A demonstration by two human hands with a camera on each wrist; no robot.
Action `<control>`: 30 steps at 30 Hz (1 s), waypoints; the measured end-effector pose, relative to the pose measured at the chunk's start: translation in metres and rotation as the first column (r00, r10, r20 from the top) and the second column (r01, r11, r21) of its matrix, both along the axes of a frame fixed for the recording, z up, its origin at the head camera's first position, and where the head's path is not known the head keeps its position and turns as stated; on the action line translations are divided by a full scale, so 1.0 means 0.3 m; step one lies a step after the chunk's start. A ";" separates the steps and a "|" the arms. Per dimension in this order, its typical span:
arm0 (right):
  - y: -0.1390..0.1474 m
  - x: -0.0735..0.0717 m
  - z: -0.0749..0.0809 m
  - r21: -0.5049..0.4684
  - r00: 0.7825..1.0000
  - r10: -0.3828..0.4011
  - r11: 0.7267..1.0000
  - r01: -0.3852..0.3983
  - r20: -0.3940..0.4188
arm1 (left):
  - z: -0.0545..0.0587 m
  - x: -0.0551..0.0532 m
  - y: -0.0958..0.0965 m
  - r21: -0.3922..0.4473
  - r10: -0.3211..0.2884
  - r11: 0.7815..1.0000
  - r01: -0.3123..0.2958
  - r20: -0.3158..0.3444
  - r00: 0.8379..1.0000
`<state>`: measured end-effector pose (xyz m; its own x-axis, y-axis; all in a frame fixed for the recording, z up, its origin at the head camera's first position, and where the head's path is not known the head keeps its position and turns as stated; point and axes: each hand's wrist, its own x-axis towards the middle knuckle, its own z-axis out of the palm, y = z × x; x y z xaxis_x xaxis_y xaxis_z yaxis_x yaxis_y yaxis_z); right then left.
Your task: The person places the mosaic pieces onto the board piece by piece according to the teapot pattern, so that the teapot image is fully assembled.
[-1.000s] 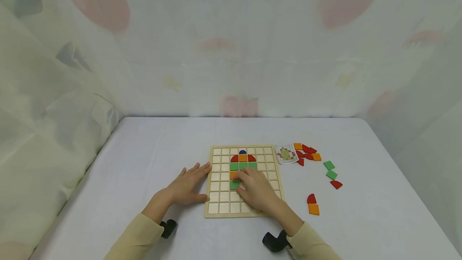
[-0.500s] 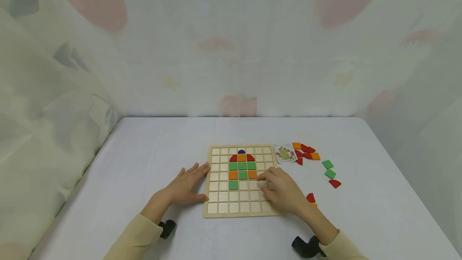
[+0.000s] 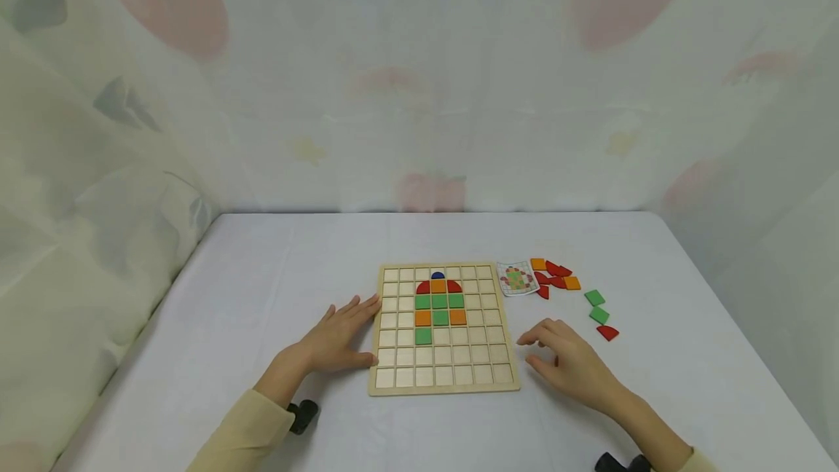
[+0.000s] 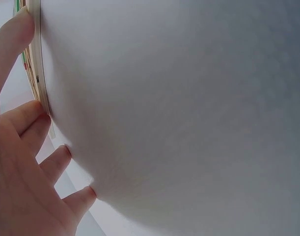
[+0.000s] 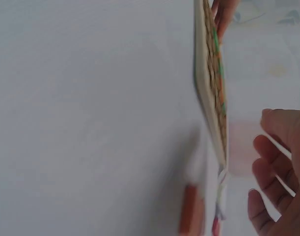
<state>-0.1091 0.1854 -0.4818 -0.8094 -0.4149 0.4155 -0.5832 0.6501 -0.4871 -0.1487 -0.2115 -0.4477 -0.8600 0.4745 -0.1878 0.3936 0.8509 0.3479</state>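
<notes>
A wooden grid board (image 3: 485, 377) lies on the table. Its squares hold a blue half-round piece (image 3: 438, 275), two red quarter-round pieces (image 3: 454, 287), orange square tiles (image 3: 457, 317) and several green square tiles (image 3: 423, 336). My left hand (image 3: 337, 337), fingers spread, touches the board's left edge with thumb and fingertips. Just off the right edge, my right hand (image 3: 566, 363) hangs over the table with fingers loosely bent and nothing between them. An orange piece (image 5: 191, 211) shows blurred below it in the right wrist view; from the head the hand hides it.
A small pattern card (image 3: 518, 279) lies by the board's upper right corner. Beside it are several loose red pieces (image 3: 557, 282) and orange tiles (image 3: 572, 283). Nearer the right hand lie two green tiles (image 3: 599, 315) and a red quarter-round (image 3: 607, 333).
My right hand has left the board and moved right, past its edge. An orange tile shows on the board's right side where the hand was. The left hand stays put.
</notes>
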 end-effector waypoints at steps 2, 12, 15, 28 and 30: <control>0.030 0.013 -0.013 -0.016 1.000 0.006 1.000 -0.006 0.006 | -0.001 -0.001 0.000 -0.002 -0.001 1.000 0.001 -0.002 1.000; 0.141 0.066 -0.052 0.021 0.988 -0.064 0.998 0.061 0.139 | 0.000 -0.003 0.002 0.006 0.004 1.000 -0.005 0.003 1.000; 0.161 0.080 -0.059 0.054 0.978 -0.097 0.995 0.088 0.184 | 0.002 -0.002 0.004 0.008 0.010 1.000 -0.011 0.012 1.000; 0.180 0.081 -0.067 0.185 0.981 -0.110 0.979 0.080 0.159 | -0.002 -0.001 0.002 0.010 -0.002 1.000 0.002 0.002 1.000; 0.179 0.080 -0.067 0.192 0.983 -0.110 0.978 0.080 0.150 | -0.004 -0.001 0.002 0.010 -0.006 1.000 0.006 -0.001 1.000</control>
